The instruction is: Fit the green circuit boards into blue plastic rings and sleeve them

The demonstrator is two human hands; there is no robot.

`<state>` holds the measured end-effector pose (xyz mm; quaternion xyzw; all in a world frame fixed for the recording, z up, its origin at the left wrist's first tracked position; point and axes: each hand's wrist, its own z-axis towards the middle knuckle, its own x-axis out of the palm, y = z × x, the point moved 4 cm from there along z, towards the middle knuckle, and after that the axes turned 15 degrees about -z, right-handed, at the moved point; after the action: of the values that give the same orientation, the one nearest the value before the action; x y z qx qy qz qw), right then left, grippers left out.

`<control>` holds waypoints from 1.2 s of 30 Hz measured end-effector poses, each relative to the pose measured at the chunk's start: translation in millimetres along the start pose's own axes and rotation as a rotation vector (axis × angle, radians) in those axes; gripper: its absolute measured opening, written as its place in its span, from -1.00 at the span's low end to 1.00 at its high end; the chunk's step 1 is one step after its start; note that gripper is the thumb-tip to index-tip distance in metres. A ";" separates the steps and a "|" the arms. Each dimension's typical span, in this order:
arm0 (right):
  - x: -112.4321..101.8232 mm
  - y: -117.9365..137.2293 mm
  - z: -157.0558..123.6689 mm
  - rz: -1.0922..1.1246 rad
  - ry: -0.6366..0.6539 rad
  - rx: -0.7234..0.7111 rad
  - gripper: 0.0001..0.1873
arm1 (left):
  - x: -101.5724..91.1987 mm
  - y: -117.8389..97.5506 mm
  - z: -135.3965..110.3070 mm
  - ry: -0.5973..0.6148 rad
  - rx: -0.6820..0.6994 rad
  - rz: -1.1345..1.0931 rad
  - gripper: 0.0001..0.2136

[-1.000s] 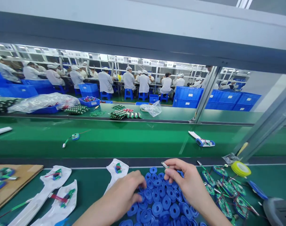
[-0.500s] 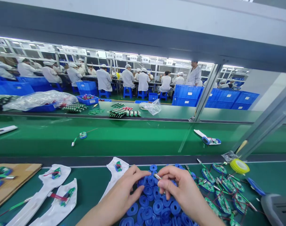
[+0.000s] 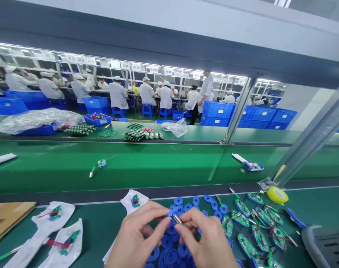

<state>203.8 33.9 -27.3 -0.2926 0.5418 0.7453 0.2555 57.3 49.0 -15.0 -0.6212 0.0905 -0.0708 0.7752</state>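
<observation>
Blue rubber ring (image 3: 171, 212) grasped by L hand (image 3: 138, 234); small metal cylinder (image 3: 177, 219) pinched by R hand (image 3: 205, 238). Both held just above pile of blue rings (image 3: 167, 242); wired green PCBs (image 3: 258, 232) laid right of pile.

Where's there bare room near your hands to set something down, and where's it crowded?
Green bench shows between the white plastic sleeves and your left hand. Crowded: the blue rings beneath your right hand and the wired circuit boards to their right.
</observation>
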 end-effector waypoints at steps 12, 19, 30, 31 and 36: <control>3.4 2.1 -4.3 -0.208 -0.065 -0.120 -0.83 | 8.6 -4.9 -15.4 0.060 0.472 0.450 -0.82; 6.5 2.5 -6.9 -0.321 -0.113 -0.226 -0.80 | 12.2 3.4 -17.7 0.072 0.455 0.457 -0.86; -20.3 -19.0 17.5 0.048 -0.069 0.059 -0.89 | -59.6 -25.5 56.8 -0.011 -0.202 1.163 -0.81; -26.2 -20.9 19.1 0.101 -0.057 0.095 -0.87 | -78.3 -26.4 71.9 -0.051 -0.265 1.204 -0.83; -44.8 -25.6 21.9 0.293 -0.067 0.194 -0.77 | -146.1 15.5 120.6 -0.147 -0.586 1.182 -0.77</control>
<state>249.4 59.3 -6.9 -0.1595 0.6392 0.7282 0.1889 -57.4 199.5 3.1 -0.6554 0.3784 0.4365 0.4865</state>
